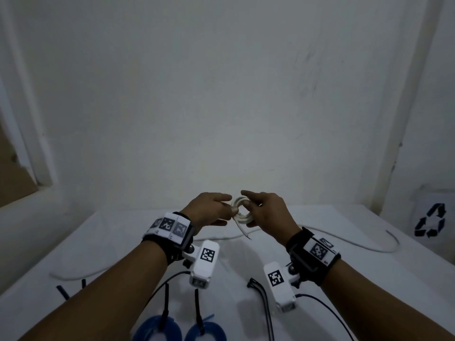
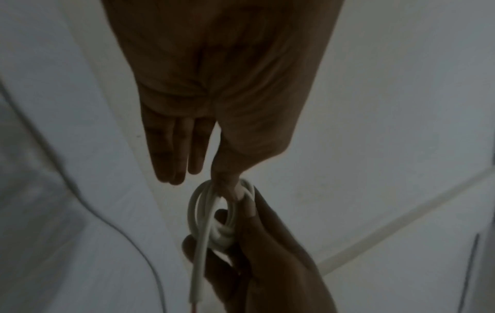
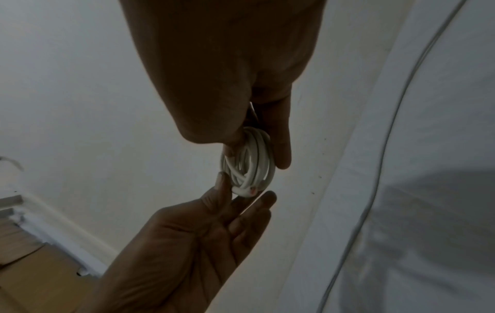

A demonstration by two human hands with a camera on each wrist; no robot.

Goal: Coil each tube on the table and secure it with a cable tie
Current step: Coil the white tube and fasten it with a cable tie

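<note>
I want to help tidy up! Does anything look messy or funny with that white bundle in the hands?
A little. The white coiled tube, held between the left hand and right hand, has one loose end sticking out and dangling. No cable tie shows around it yet, so it could spring open.

smooth white plastic tube point(image 1: 242, 210), matt table point(image 1: 369, 279)

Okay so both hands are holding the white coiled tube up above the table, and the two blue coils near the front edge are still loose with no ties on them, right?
Not quite. Both hands, left and right, do hold the white coiled tube above the table, but the head view shows each of the two blue coils already has a black cable tie on it.
</note>
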